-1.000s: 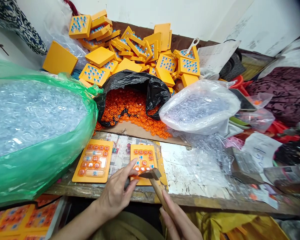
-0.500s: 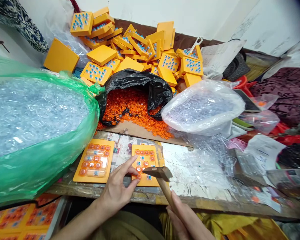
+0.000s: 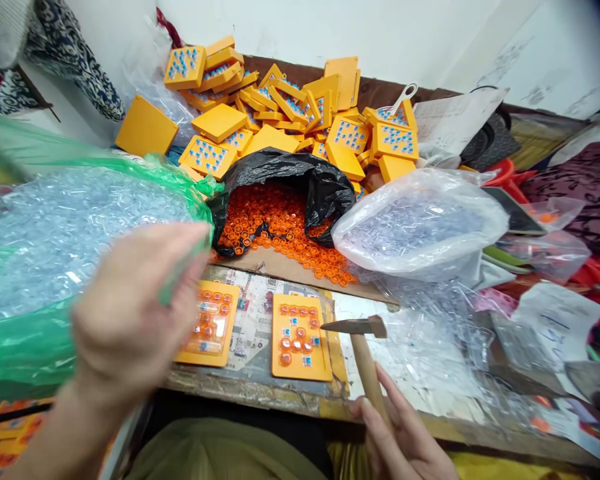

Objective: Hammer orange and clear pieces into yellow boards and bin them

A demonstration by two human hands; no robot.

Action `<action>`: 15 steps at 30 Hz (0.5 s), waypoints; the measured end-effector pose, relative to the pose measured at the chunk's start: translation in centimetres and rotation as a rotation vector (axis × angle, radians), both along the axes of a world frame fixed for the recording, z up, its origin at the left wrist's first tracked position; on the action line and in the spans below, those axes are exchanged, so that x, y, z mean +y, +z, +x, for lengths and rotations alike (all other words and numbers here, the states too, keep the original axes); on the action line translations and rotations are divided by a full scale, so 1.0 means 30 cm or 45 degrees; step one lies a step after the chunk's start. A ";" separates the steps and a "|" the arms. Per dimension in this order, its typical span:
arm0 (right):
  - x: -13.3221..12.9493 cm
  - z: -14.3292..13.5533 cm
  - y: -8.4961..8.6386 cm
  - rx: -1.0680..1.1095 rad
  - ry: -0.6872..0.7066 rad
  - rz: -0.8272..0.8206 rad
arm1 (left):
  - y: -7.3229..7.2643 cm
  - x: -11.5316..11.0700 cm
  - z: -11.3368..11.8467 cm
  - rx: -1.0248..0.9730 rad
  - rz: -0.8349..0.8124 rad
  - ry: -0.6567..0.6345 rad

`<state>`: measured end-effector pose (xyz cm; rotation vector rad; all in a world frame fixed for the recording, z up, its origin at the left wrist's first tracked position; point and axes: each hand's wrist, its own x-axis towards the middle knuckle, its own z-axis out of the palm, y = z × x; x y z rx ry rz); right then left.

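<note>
My right hand (image 3: 400, 433) is wrapped round the wooden handle of a hammer (image 3: 355, 327), its head raised just right of a yellow panel (image 3: 307, 368). That panel carries orange caps and small blue-and-clear pieces, with some spots bare. My left hand (image 3: 135, 313), smeared by motion, is raised over the front edge of the green bag (image 3: 35, 360) of clear plastic pieces. Its fingers are too blurred to show whether they hold anything. Partly behind it lies a second yellow panel (image 3: 220, 357) with orange caps and long clear covers.
Orange caps (image 3: 300, 247) spill from a black bag (image 3: 280, 163) onto cardboard. A white bag (image 3: 420, 267) of clear pieces stands to its right, with loose clear plastic parts (image 3: 440, 313) in front. Yellow panels (image 3: 220, 122) are piled along the wall. Filled panels (image 3: 10, 433) lie low at left.
My left hand has left the orange cap on the right-hand panel and swung up and left to the green bag. The hammer has moved slightly right, off the panel. The view has shifted a little.
</note>
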<state>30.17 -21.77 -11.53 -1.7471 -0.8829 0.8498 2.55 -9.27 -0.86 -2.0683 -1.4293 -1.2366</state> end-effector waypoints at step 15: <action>0.032 -0.059 0.033 0.415 -0.159 -0.052 | -0.011 0.161 -0.204 0.006 -0.324 0.557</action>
